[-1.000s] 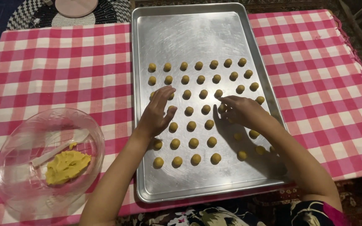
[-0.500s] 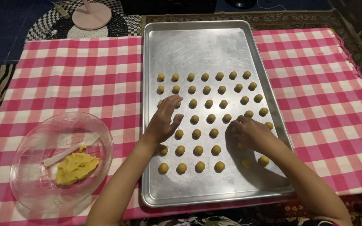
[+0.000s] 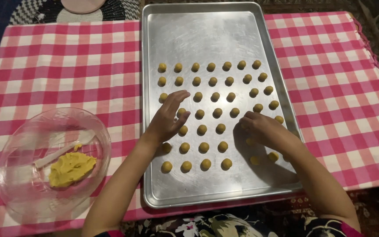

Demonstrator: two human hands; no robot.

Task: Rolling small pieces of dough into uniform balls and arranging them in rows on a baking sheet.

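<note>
- Dough balls (image 3: pixel 202 129) lie in neat rows across the middle and near half of the metal baking tray (image 3: pixel 207 35).
- Left hand (image 3: pixel 168 119) rests among the left rows, fingers loosely spread, holding nothing.
- Right hand (image 3: pixel 264 128) sits over the right rows, fingers curled downward (whether they pinch a ball I cannot tell); it hides some balls.
- Clear bowl (image 3: pixel 14 193), near left, holds yellow dough (image 3: pixel 72 167) and a white spatula (image 3: pixel 60 151).
- Red-and-white checked tablecloth (image 3: pixel 66 66) covers the table; a patterned rug (image 3: pixel 119 9) lies beyond its far edge.
</note>
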